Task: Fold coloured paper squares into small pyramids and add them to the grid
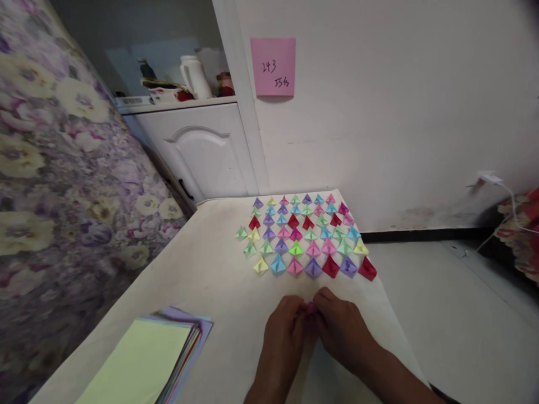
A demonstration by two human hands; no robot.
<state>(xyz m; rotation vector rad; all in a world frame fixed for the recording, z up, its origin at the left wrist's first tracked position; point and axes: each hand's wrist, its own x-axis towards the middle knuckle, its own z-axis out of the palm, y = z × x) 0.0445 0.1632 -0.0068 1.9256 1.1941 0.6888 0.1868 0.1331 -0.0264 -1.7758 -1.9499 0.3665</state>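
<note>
Near the front of the cream-covered table (219, 269), my left hand (287, 322) and my right hand (338, 320) meet with fingers pinched together. Between their fingertips shows a small bit of pink paper (310, 306), mostly hidden by the fingers. Just beyond my hands stand rows of small folded paper pieces in many colours, among them a purple one (313, 268), a dark red one (330, 267) and a pink one (295, 267). At the left lies a stack of coloured paper sheets (138, 359), pale green on top.
A floral curtain (76, 168) hangs along the left side. Behind the table are a white cabinet (202, 151), with a white jug (196, 77) on its shelf, and a wall bearing a pink note (273, 67). Grey floor (442, 303) lies to the right, with a white cable (514, 207) beyond.
</note>
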